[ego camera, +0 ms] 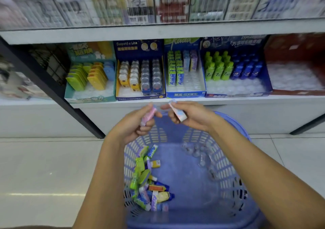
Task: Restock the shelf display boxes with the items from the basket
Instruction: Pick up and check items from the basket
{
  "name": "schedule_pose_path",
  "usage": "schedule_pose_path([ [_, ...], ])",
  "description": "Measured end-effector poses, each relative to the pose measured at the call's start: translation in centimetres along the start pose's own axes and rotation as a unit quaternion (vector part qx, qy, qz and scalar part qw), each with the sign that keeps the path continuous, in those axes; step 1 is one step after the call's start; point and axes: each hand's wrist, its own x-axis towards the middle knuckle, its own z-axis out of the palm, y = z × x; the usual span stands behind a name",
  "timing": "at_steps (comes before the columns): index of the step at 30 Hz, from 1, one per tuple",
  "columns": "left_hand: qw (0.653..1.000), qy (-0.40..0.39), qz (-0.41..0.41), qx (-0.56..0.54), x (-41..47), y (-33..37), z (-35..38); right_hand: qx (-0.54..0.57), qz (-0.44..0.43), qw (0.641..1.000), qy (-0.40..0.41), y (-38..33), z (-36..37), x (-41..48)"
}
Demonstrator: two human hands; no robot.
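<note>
- We see the left hand (135, 123) over the far left rim of the blue basket (223, 158), fingers curled round a pink tube-shaped eraser (148, 117) that points up toward the shelf.
- The right hand (191, 116) is over the far rim, just beside the left. Thumb and fingers pinch a pale white-and-blue tube eraser (177, 112), which is tilted, cap end lower.
- The two held tubes are near each other but apart.
- A heap of loose tube erasers (151, 181) in green, purple, yellow, orange and blue lies along the left wall of the basket, toward its near left corner.
- Clear plastic pieces (202, 155) lie by the basket's right wall; we cannot tell what they are.
- On the white shelf (228, 99), from left to right, stand the teal box (89, 98), the navy "Gaspard et Lisa" box (139, 48), the blue "Kada" box (184, 94), the blue bottle box (235, 42) and the red box (295, 49).
- In the Kada box the left columns hold green tubes. Blue and purple tubes sit only at the back right, and clear tray slots show in front of them.
- The basket stands on the tiled floor (44, 167) before the shelf.
</note>
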Motion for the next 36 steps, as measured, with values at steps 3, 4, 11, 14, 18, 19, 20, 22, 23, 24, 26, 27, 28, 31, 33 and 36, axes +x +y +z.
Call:
schedule_pose_path([
  [3,0.998,0.023,0.043,-0.041,-0.6,2.3,0.8,-0.097,-0.096,0.986,0.1,-4.2,-0.6,-1.2],
  [4,0.996,0.028,0.055,-0.057,-0.7,2.8,1.2,-0.15,-0.119,0.971,0.144,-5.5,-1.0,-1.4],
  [11,0.981,0.058,0.121,-0.139,0.5,3.6,4.6,-0.398,-0.287,0.777,0.394,-10.7,-5.1,-0.5],
  [14,0.977,0.094,0.132,-0.14,1.5,3.0,5.7,-0.45,-0.262,0.765,0.379,-11.9,-6.2,1.2],
  [18,0.977,0.11,0.128,-0.131,2.5,2.4,6.1,-0.491,-0.237,0.763,0.347,-12.2,-6.7,3.4],
  [19,0.976,0.114,0.131,-0.133,2.6,2.3,6.1,-0.497,-0.235,0.762,0.341,-12.0,-6.7,3.8],
  [20,0.974,0.119,0.135,-0.135,2.8,2.2,6.0,-0.501,-0.234,0.762,0.336,-11.8,-6.7,4.2],
  [22,0.972,0.131,0.144,-0.134,3.1,2.0,5.8,-0.501,-0.232,0.763,0.335,-11.5,-6.8,4.7],
  [23,0.97,0.137,0.149,-0.133,3.2,1.8,5.7,-0.504,-0.231,0.762,0.334,-11.4,-6.9,5.0],
  [24,0.968,0.143,0.154,-0.135,3.3,1.7,5.6,-0.511,-0.227,0.76,0.332,-11.3,-7.0,5.2],
  [26,0.965,0.149,0.16,-0.145,3.5,1.5,5.6,-0.527,-0.215,0.753,0.328,-11.2,-7.1,5.4],
  [27,0.963,0.15,0.162,-0.153,3.6,1.4,5.6,-0.535,-0.214,0.748,0.329,-11.1,-7.1,5.4],
  [28,0.961,0.152,0.165,-0.16,3.7,1.4,5.6,-0.542,-0.214,0.742,0.331,-11.0,-7.1,5.5],
  [31,0.957,0.167,0.171,-0.167,4.0,1.3,5.8,-0.565,-0.171,0.735,0.334,-11.3,-6.8,6.0],
  [33,0.955,0.174,0.174,-0.166,4.0,1.2,6.1,-0.611,-0.115,0.719,0.311,-12.0,-6.6,6.1],
  [36,0.954,0.19,0.177,-0.148,3.9,1.1,6.4,-0.649,-0.128,0.686,0.304,-12.4,-5.2,4.6],
])
